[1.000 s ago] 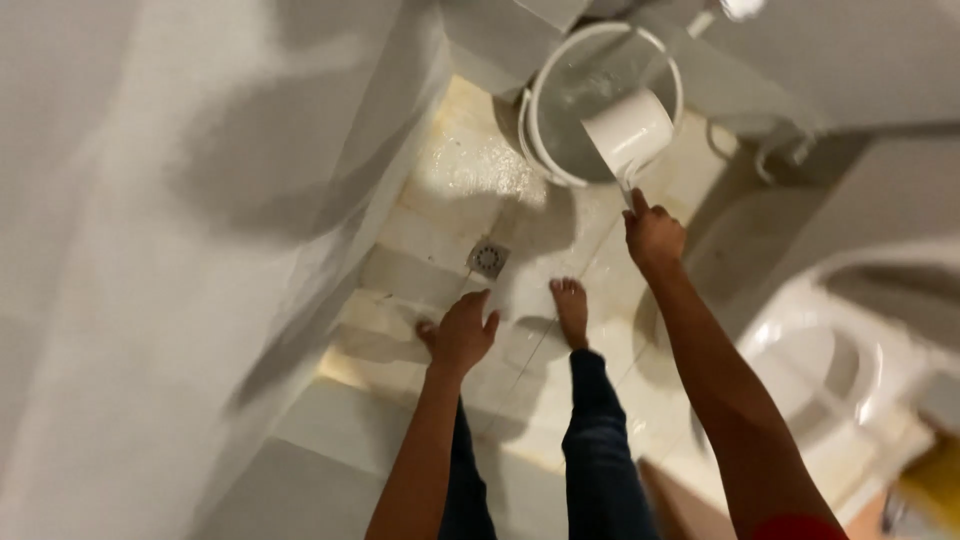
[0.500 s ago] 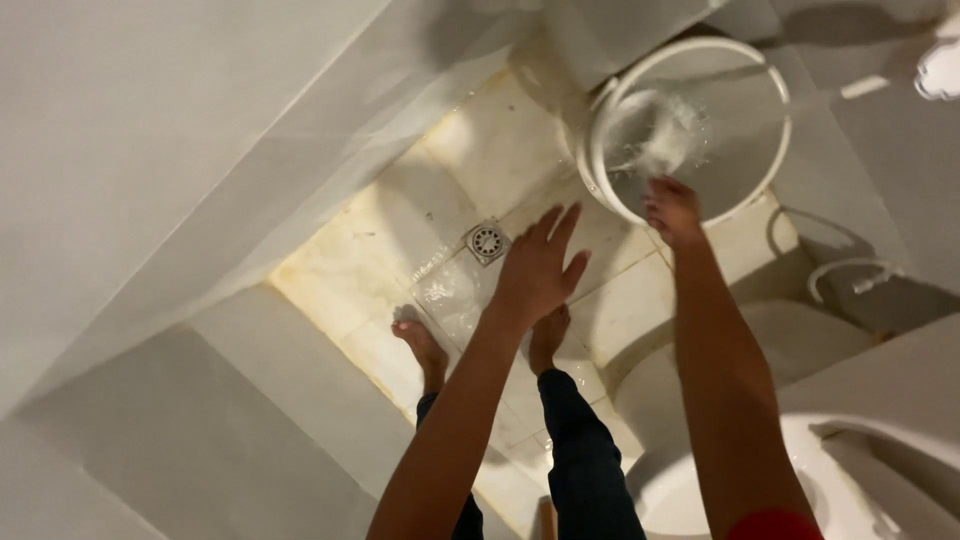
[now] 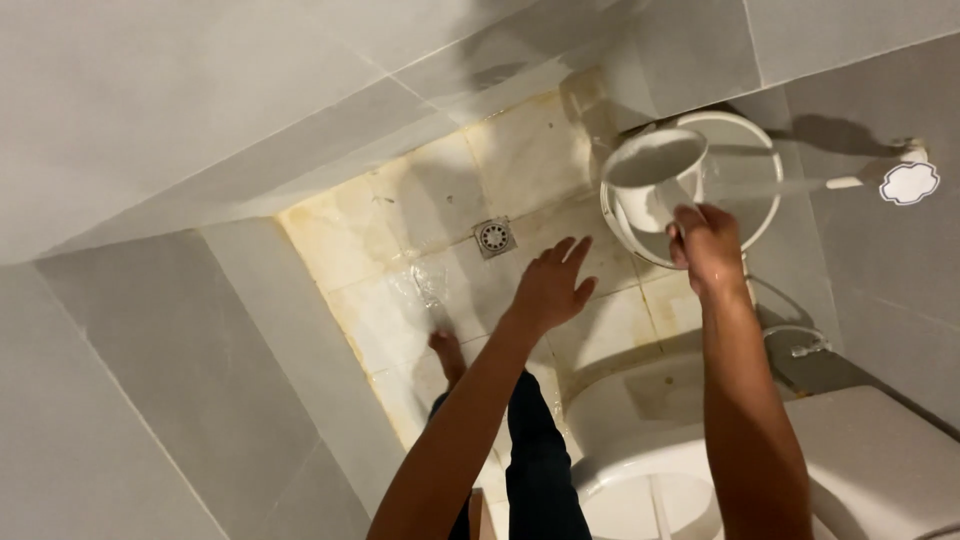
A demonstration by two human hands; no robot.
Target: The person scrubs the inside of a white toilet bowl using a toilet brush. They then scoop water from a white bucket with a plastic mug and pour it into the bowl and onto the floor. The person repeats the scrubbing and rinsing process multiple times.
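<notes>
Fingers: right hand (image 3: 706, 246) clamped on white mug (image 3: 655, 180); left hand (image 3: 550, 285) spread, holding nothing.
Mug position: raised, tilted, above white bucket (image 3: 765, 215).
Nearby: floor drain (image 3: 494, 237), wet stained floor tiles (image 3: 400, 300), toilet (image 3: 640, 470), bare foot (image 3: 447, 352).
Risk: likely slipping on wet tiles; spilling from tilted mug.

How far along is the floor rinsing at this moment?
Done: the floor tiles near the round drain already look wet. In hand: the right hand holds a white mug upright over the white bucket; the left hand hovers open, holding nothing. Left: yellowish stains remain on the tiles, and nothing is being poured.
</notes>
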